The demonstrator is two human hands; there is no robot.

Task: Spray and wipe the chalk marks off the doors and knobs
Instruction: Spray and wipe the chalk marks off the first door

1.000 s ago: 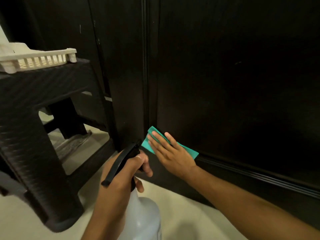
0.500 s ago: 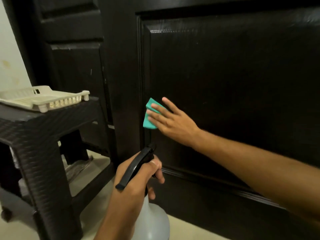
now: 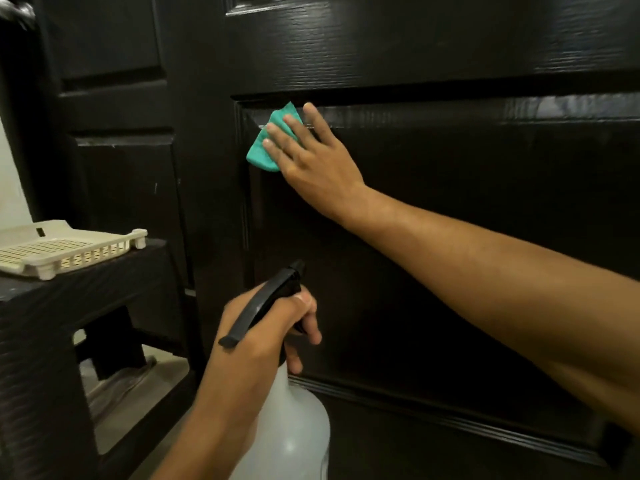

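Observation:
A dark panelled door (image 3: 450, 188) fills most of the view. My right hand (image 3: 311, 161) lies flat with straight fingers on a folded teal cloth (image 3: 266, 150), pressing it against the upper left corner of the door's lower panel. A thin pale mark shows on the panel edge beside the cloth. Lower down, my left hand (image 3: 263, 334) grips the neck of a translucent white spray bottle (image 3: 294, 431) with a black trigger head (image 3: 266, 299), its nozzle pointing toward the door. No knob is in view.
A dark woven-look stool (image 3: 52, 341) stands at the left, with a cream plastic slotted tray (image 3: 65, 247) on top. Behind it is a second dark panelled door (image 3: 117, 133). Pale floor (image 3: 149, 382) shows under the stool.
My right hand has slid the cloth up the panel's left edge, from near the bottom rail to the top corner. My left hand has kept hold of the bottle.

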